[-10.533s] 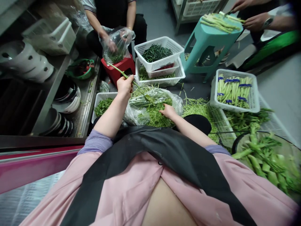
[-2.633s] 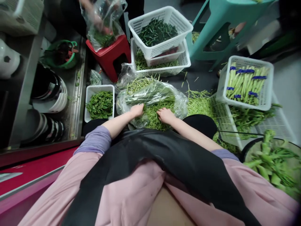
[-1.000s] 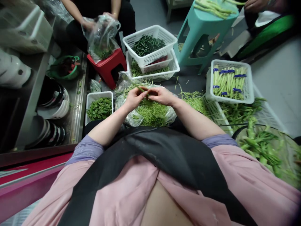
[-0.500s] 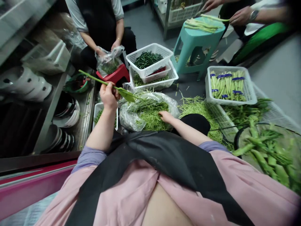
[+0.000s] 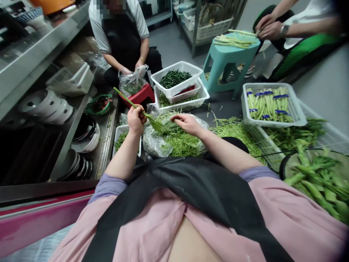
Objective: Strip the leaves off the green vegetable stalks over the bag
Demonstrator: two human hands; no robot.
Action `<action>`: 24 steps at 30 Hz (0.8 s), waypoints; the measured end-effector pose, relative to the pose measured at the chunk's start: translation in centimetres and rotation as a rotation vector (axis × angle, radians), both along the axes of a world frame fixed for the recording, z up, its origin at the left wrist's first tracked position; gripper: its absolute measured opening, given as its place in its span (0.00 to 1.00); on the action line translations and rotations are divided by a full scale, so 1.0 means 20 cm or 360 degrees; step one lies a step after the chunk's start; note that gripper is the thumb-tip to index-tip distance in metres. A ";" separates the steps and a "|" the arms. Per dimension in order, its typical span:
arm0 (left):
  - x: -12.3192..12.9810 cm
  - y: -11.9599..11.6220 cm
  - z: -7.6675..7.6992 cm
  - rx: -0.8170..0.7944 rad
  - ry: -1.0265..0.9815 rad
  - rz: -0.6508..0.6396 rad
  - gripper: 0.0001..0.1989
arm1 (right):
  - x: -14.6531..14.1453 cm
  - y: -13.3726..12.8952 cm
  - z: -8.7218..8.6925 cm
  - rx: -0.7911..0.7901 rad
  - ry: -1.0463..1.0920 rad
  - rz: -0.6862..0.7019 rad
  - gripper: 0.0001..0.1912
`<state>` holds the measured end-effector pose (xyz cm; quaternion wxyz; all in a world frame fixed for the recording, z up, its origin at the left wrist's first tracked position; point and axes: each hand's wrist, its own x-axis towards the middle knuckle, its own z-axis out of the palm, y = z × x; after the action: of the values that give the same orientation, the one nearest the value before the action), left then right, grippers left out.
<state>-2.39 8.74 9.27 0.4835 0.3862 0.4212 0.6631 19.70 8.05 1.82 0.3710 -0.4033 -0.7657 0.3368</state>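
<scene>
Long thin green stem (image 5: 124, 96) with one flat leaf (image 5: 156, 125): in the left hand (image 5: 136, 119), gripped mid-length, tilted, leaf end low over the left part of the clear, crumpled plastic bag (image 5: 158, 140) in front of the lap. That bag = reference; sides as the wearer sees them. Right hand (image 5: 188, 123) is above the bag, fingers part-extended toward the leaf end but apart from it, nothing visible in its grasp. Bag holds a loose heap of fine green stems (image 5: 182, 143). Just left of the bag: small white rectangular plastic basket (image 5: 121, 128) with green leaves (image 5: 121, 140), partly behind the left forearm. Right of it: spread of pale green trimmings (image 5: 231, 134). Beyond it: stacked white perforated baskets, top one (image 5: 185, 86) tilted, full of slim dark green chillies (image 5: 174, 77). Beyond-left: red plastic stool (image 5: 143, 95); a co-worker in black apron has both hands at another clear bag there. Beyond-right, farther: teal plastic stool (image 5: 226, 52) with pale green stalks (image 5: 233, 42), a second co-worker's hands beside it. Well right: white perforated basket (image 5: 278, 123) of stalk bundles (image 5: 269, 103) in blue-purple bands.
</scene>
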 end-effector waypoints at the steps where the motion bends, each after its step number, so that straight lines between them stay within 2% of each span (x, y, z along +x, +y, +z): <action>1: 0.03 0.00 -0.02 -0.0020 0.0004 -0.0046 0.09 | -0.03 -0.01 0.06 -0.0062 0.0053 0.0162 0.15; 3: 0.08 -0.01 -0.04 -0.0063 0.0024 -0.0088 0.10 | -0.09 -0.04 0.11 -0.0153 0.0099 0.0325 0.13; 5: 0.11 -0.02 -0.07 -0.0111 0.0074 -0.0078 0.10 | -0.13 -0.06 0.09 -0.0199 0.0145 0.0247 0.11; 8: 0.13 -0.05 -0.09 -0.0104 0.0186 -0.0025 0.11 | -0.14 -0.06 -0.02 -0.0417 0.0395 -0.0067 0.08; 11: 0.12 -0.07 -0.06 0.0002 0.0184 0.0196 0.13 | -0.11 -0.05 -0.16 -0.1011 0.0790 -0.0435 0.08; 13: 0.11 -0.06 -0.03 0.0020 0.0128 0.0336 0.14 | -0.08 -0.05 -0.22 -0.1303 0.0944 -0.0562 0.10; 14: 0.10 -0.05 -0.01 -0.0002 0.0105 0.0366 0.15 | -0.06 -0.06 -0.24 -0.1331 0.0959 -0.0550 0.11; 16: 0.08 -0.02 0.00 -0.0069 0.0075 0.0380 0.15 | -0.04 -0.10 -0.25 -0.1136 0.0895 -0.0461 0.13; 18: 0.07 0.00 -0.01 -0.0123 0.0059 0.0382 0.16 | -0.03 -0.14 -0.22 -0.0761 0.0723 -0.0414 0.16; 21: 0.08 0.02 -0.04 -0.0133 0.0066 0.0383 0.16 | -0.05 -0.20 -0.14 -0.0274 0.0240 -0.0375 0.18; 24: 0.10 0.02 -0.07 -0.0113 0.0096 0.0382 0.16 | -0.08 -0.25 -0.08 -0.0021 -0.0294 -0.0335 0.14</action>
<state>-0.43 9.10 7.88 0.4011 0.3355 0.5019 0.6889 18.10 3.03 0.24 0.3295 -0.5131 -0.7478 0.2626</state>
